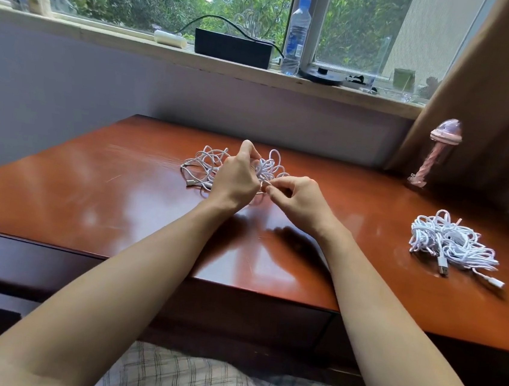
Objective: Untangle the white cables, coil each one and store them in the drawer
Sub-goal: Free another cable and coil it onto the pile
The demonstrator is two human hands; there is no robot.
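Two hands meet in the middle of the frame, over a shiny red-brown counter (89,194). The left hand (235,180) has its fingers curled and its thumb up. It pinches some loops of a tangle of white cables (203,164). The right hand (300,197) is just beside it. Its thumb and first finger pinch a thin bit of the same tangle, and its other fingers are curled in.

The tangle lies on the counter, a little above the middle of the frame. Part of it is hidden behind the hands, so I cannot tell how many cables are in it.

A second pile of white cables (452,242) lies on the counter at the right of the frame, well apart from both hands. Two plugs stick out at its lower side.

A pink bottle (440,149) stands at the upper right, next to a brown curtain (502,93). At the top of the frame, on the window sill (76,24), there is a water bottle (296,37) with a blue cap. A black box (232,48) sits just left of it, and a white tube (170,38) lies left of the box. Green trees show through the glass. A checked cloth (211,383) fills the bottom of the frame.
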